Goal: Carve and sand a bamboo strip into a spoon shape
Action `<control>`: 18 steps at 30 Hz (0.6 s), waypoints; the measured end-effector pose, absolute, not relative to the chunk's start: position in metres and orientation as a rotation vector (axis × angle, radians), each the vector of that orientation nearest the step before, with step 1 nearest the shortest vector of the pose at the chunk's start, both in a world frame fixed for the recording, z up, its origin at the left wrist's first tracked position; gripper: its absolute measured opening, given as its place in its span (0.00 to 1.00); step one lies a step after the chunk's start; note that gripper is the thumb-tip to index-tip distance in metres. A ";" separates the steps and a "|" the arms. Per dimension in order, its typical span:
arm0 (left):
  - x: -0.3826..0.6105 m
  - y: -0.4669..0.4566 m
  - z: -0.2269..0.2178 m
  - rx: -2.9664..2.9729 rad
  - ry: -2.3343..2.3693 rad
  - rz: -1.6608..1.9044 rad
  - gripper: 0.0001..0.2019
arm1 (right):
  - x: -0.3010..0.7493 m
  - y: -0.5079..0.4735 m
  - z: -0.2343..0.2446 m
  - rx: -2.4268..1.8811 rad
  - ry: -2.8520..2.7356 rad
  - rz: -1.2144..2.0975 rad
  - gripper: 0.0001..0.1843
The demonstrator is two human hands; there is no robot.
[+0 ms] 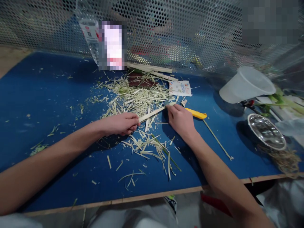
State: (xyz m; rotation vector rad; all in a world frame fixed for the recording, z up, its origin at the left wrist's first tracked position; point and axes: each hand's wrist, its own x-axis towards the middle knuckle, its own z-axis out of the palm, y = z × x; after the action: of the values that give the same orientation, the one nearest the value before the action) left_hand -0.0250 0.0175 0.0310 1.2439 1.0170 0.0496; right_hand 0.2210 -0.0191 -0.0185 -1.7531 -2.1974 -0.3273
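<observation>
My left hand [120,124] is closed around one end of a pale split-reed strip [152,114] above the blue tabletop [47,104]. My right hand [180,122] lies over a yellow-handled knife [196,113], with the handle sticking out past the little finger. A small grey blade [167,103] seems to show beyond my fingers, against the far end of the strip. Pale shredded fibres [135,98] lie in a wide scatter around and under both hands.
A thin stick [217,139] lies to the right of my right hand. Beyond it are a tipped translucent plastic cup [247,85], a steel bowl [266,131] and green stalks [282,103]. A paper packet [180,88] lies ahead, with a perforated metal screen [166,31] behind.
</observation>
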 end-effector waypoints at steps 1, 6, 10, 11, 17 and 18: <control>-0.025 0.017 0.030 1.221 1.012 0.065 0.08 | 0.220 -0.020 -0.019 -1.753 -2.200 -0.320 0.20; -0.023 0.017 0.027 1.176 1.013 0.116 0.09 | 0.193 -0.033 -0.018 -1.438 -2.415 -0.181 0.21; -0.022 0.016 0.027 1.189 0.997 0.149 0.09 | 0.195 -0.031 -0.016 -1.624 -2.317 -0.253 0.21; -0.021 0.015 0.027 1.195 0.997 0.153 0.10 | 0.197 -0.031 -0.015 -1.672 -2.286 -0.276 0.21; -0.014 0.013 0.026 1.154 1.076 0.195 0.19 | 0.181 -0.043 -0.014 -1.355 -2.463 -0.227 0.20; -0.013 0.014 0.025 1.128 1.065 0.216 0.20 | 0.180 -0.043 -0.013 -1.367 -2.452 -0.239 0.20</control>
State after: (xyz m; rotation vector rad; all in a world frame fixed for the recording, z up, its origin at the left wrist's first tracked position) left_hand -0.0134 0.0137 0.0246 1.1276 1.0647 0.2156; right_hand 0.1801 -0.0431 -0.0133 -1.3672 -2.4522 -0.2394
